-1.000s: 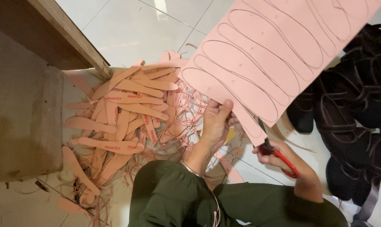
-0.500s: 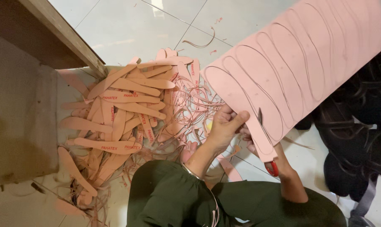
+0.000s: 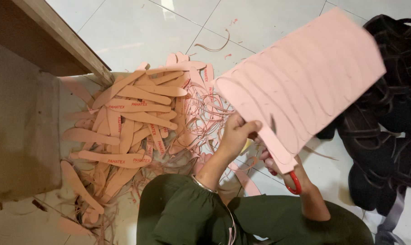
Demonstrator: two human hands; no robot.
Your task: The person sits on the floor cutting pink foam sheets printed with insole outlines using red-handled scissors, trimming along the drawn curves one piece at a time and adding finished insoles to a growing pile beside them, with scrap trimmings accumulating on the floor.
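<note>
The person sits low on the tiled floor (image 3: 137, 27) and holds a big pink sheet (image 3: 305, 77) that fills the upper right of the frame, with long curved outlines drawn on it side by side. The left hand (image 3: 236, 136), near the middle of the frame, is closed on the lower left edge of the sheet, thumb on top and fingers behind, so it pinches the sheet firmly. The right hand (image 3: 278, 163) is mostly hidden under the sheet, just right of the left hand; it seems to be wrapped around the red handle of the scissors (image 3: 292, 180), but I cannot tell how far the blades are open because the sheet covers them. To my eye 1 narrow strip at the lower edge of the sheet is being cut along its line. To do it well, I think the left hand should stay close to the cutting place, so the soft sheet does not bend or shake, and it should turn the sheet slowly while the scissors follow the curve with long, calm cuts. The fingers should keep behind the line, away from the blades. In the left middle of the frame lies a pile of cut pink pieces (image 3: 133, 122) mixed with thin scraps, beside a wooden bench (image 3: 56, 36). At the right edge there is a heap of black straps (image 3: 387, 127).
</note>
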